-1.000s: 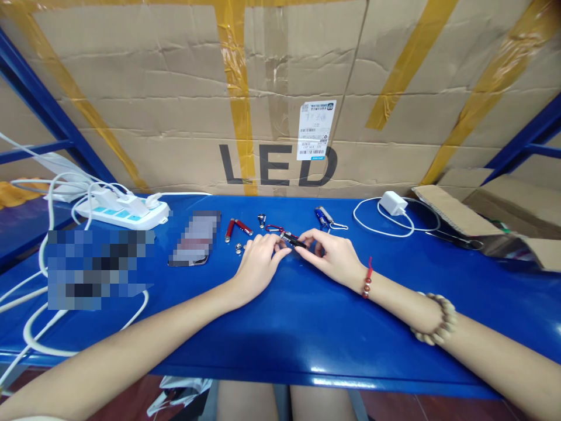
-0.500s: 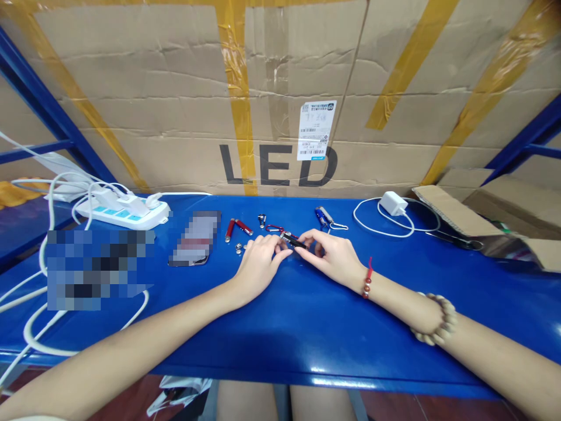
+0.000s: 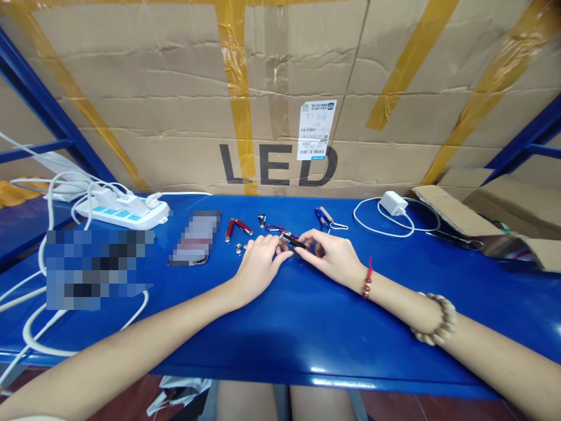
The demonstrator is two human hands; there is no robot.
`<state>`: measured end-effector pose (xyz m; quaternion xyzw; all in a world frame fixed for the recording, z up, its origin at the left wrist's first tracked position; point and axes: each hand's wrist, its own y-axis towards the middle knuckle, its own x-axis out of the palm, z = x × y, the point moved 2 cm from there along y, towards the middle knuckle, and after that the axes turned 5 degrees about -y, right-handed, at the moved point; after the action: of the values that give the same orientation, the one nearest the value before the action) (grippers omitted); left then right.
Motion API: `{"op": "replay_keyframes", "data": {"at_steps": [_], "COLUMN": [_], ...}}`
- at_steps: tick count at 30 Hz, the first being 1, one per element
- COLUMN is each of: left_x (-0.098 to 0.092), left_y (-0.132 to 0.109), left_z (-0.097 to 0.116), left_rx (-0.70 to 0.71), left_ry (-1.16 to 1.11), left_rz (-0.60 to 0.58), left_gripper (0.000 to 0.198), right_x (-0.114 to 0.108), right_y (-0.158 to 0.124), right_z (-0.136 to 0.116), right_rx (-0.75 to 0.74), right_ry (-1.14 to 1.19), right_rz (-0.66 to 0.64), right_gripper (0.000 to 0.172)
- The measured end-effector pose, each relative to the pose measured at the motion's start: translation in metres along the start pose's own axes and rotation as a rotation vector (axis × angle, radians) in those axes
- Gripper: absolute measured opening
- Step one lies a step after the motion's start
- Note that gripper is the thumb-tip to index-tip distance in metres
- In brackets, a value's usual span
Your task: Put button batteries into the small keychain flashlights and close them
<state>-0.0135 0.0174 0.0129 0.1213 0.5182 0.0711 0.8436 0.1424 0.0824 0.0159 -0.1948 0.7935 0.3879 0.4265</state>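
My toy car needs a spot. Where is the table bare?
The blue metal tabletop is bare between the forearms, and right of the right hand, before the white charger. Crowded: small red tubes beside the left hand, both hands on a small black tube.

Your bench (image 3: 307,327) is smooth, glossy blue-painted metal, while the cardboard (image 3: 153,105) filling the upper frame is matt, creased and rough, crossed by shiny yellow tape (image 3: 236,88) and a paper label (image 3: 316,130). At centre the little black torch (image 3: 294,240) has a satin metal sheen, like the red tubes (image 3: 229,229) left of it; the power strip (image 3: 123,211) at left and charger (image 3: 393,203) at right are smooth white plastic, and your lower-right bracelet (image 3: 438,321) shows pale matt beads.
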Motion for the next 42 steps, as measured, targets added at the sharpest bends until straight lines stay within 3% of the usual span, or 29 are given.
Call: {"op": "replay_keyframes", "data": {"at_steps": [42], "left_x": [0.0027], "left_y": [-0.0001], "left_z": [-0.0015], "left_rx": [0.035], "left_ry": [0.016], "left_rz": [0.010], "left_gripper": [0.022], "right_x": [0.0009], "right_y": [0.0001], "right_z": [0.0002], "right_rx": [-0.002], "right_ry": [0.006], "right_rz": [-0.002], "right_gripper": [0.020]}}
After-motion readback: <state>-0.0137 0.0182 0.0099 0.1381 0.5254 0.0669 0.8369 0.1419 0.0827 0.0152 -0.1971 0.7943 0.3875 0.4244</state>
